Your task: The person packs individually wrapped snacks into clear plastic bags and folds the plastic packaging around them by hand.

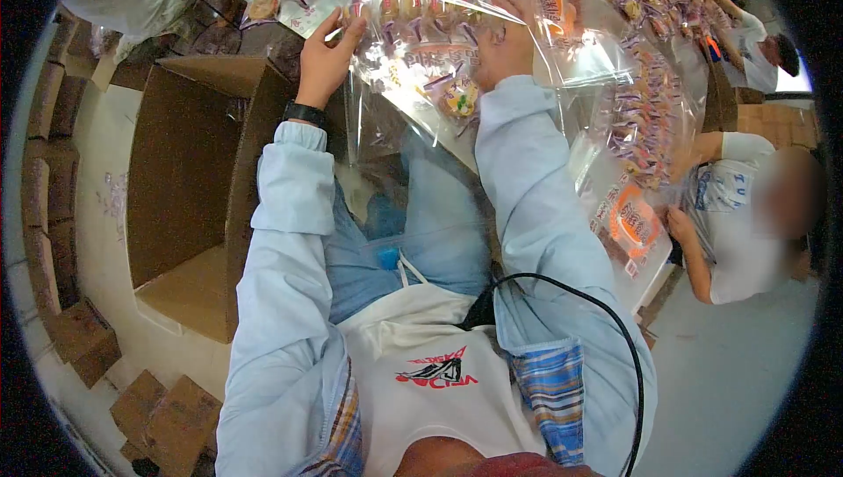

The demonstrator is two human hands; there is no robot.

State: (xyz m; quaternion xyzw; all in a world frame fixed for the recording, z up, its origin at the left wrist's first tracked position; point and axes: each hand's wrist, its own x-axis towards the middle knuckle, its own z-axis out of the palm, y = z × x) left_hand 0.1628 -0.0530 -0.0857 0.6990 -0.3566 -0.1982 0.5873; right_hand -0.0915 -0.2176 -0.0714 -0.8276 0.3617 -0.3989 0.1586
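My left hand [327,57] is at the left end of a row of small wrapped cakes [413,5], fingers curled against the end packet. At the row's other end my right hand [507,54] bends its fingers around the packets, partly under clear film. Thus the row sits squeezed between both hands. A large clear plastic bag [369,108] with orange printing spreads around the row and hangs over the table's edge toward my lap. One loose wrapped cake [457,98] lies below the row, near my right wrist.
An open cardboard box [189,205] stands to my left, with more cartons [167,416] beyond. Many wrapped cakes [641,108] cover the table at the right, under film. A co-worker [738,205] in white sits there; another person [751,51] is farther back.
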